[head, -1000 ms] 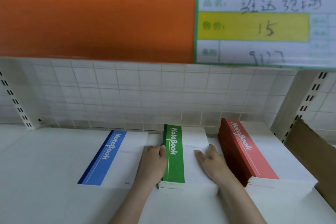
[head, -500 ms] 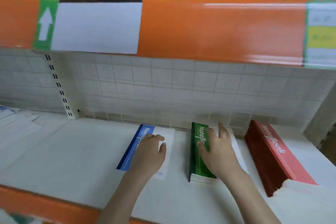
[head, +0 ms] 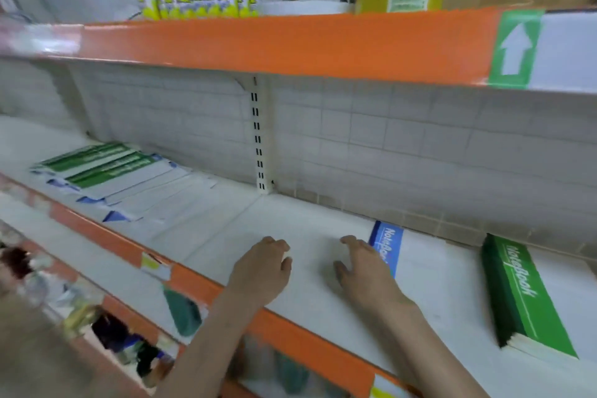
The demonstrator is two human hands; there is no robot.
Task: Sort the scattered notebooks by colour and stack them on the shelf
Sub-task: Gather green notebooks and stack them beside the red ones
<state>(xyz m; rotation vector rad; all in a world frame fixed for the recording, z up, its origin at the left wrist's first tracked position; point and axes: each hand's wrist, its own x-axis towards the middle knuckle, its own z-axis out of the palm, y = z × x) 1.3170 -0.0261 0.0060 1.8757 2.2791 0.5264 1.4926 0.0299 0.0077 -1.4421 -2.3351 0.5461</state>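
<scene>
the scattered notebooks (head: 109,178) lie fanned out at the far left of the white shelf (head: 226,236). a blue notebook (head: 389,245) and a green stack (head: 523,294) lie at the right. the left hand (head: 261,268) and right hand (head: 365,268) hover between them, each grip loose and holding nothing.

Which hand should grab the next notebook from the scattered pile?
Probably the left hand: it holds nothing and is nearer the scattered pile at far left. The right hand sits by the blue notebook, farther away.
</scene>
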